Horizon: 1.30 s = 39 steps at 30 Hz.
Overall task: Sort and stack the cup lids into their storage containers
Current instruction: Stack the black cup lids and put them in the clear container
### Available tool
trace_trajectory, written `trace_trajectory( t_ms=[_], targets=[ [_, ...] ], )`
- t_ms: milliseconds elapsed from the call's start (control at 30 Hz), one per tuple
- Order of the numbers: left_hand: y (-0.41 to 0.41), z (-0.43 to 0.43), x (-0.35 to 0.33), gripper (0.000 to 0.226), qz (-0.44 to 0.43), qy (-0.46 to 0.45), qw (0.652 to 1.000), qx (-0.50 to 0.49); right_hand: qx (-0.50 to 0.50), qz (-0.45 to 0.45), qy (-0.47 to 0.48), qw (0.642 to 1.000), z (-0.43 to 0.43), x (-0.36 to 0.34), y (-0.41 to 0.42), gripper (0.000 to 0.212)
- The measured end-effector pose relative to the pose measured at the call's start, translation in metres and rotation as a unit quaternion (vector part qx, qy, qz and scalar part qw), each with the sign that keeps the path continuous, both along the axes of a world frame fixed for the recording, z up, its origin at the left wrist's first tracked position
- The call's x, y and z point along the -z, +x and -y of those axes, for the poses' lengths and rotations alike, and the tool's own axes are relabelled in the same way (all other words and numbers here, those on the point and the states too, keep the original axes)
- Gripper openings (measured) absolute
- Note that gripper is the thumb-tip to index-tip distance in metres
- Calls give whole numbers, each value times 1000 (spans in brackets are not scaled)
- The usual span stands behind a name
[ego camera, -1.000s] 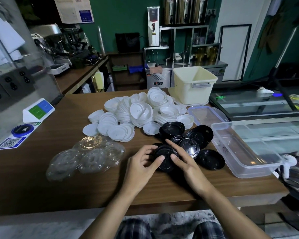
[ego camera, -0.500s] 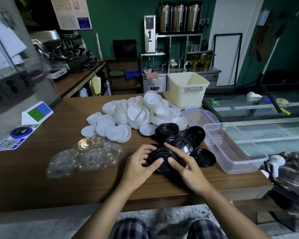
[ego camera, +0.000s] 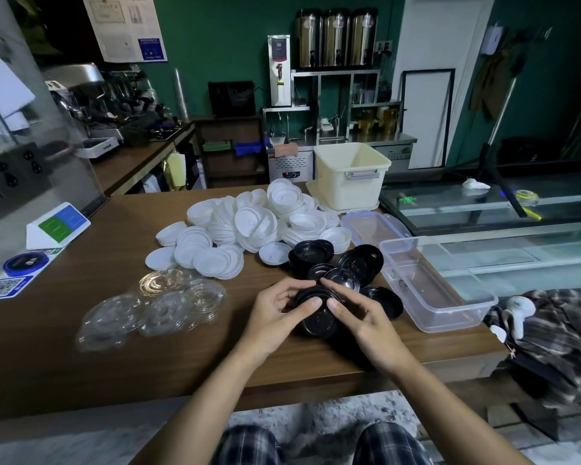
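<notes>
Cup lids lie sorted by colour on the brown tabletop (ego camera: pixel 81 364). The held black lid (ego camera: pixel 317 318) sits between both hands near the front edge, just above or on the wood; I cannot tell which, nor whether it is one lid or several nested together.

The left hand (ego camera: pixel 275 317) grasps its left side, fingers curled round the far rim and thumb laid across the top. The right hand (ego camera: pixel 366 318) grips the right side the same way: its thumb presses the top close to the left thumb, and its index finger reaches along the far rim toward the left fingertips. Both hands are partly closed on the lid.

Just behind the hands lie the other black lids (ego camera: pixel 363 263), some stacked and some loose, with one flat lid right of the right hand. A large heap of white lids (ego camera: pixel 249 226) spreads further back. The clear lids (ego camera: pixel 155 307) overlap in a low pile to the left, well apart from the hands.

To the right stands a clear plastic container (ego camera: pixel 450 317), open-topped, reaching the tabletop's right edge. Its clip-on cover (ego camera: pixel 373 226) lies flat behind it, and a cream bin (ego camera: pixel 349 176) stands at the far edge beside the white heap.
</notes>
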State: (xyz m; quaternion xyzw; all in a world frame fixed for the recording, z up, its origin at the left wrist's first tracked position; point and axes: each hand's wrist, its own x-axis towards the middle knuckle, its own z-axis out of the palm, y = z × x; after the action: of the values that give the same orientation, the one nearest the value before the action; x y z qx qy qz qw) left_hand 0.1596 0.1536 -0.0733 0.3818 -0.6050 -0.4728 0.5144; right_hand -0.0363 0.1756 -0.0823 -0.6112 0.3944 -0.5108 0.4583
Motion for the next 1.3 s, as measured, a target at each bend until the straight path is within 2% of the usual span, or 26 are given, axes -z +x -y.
trace_trajectory(
  t_ms=[333,500,600,667,700,767,900,1000,1167,1300],
  targets=[
    [-7,-1,0,36,-31,25,999,13,3,59,13,998,1,2,-5,44],
    [-7,1,1,39,-46,37,998,-2,-8,0,-16,1000,-2,0,-13,55],
    [-3,5,2,39,19,2,999,-26,17,-16,-37,999,2,1,-17,56],
    [5,8,5,23,80,-60,991,-90,38,-18,-49,998,4,4,-19,55],
    [11,10,6,15,122,-104,979,-125,44,-18,-52,998,5,5,-20,54],
    [26,15,10,14,231,-182,941,-166,51,-16,-52,997,6,7,-22,53],
    [45,18,23,28,374,-197,900,-106,65,-11,-51,997,7,9,-22,49],
    [45,21,35,18,411,-212,883,-87,76,14,-51,996,9,9,-18,45],
    [46,20,37,9,427,-225,867,-121,75,29,-45,996,12,10,-14,43],
    [45,14,31,9,403,-219,878,-138,78,16,-56,995,12,10,-9,44]
  ],
)
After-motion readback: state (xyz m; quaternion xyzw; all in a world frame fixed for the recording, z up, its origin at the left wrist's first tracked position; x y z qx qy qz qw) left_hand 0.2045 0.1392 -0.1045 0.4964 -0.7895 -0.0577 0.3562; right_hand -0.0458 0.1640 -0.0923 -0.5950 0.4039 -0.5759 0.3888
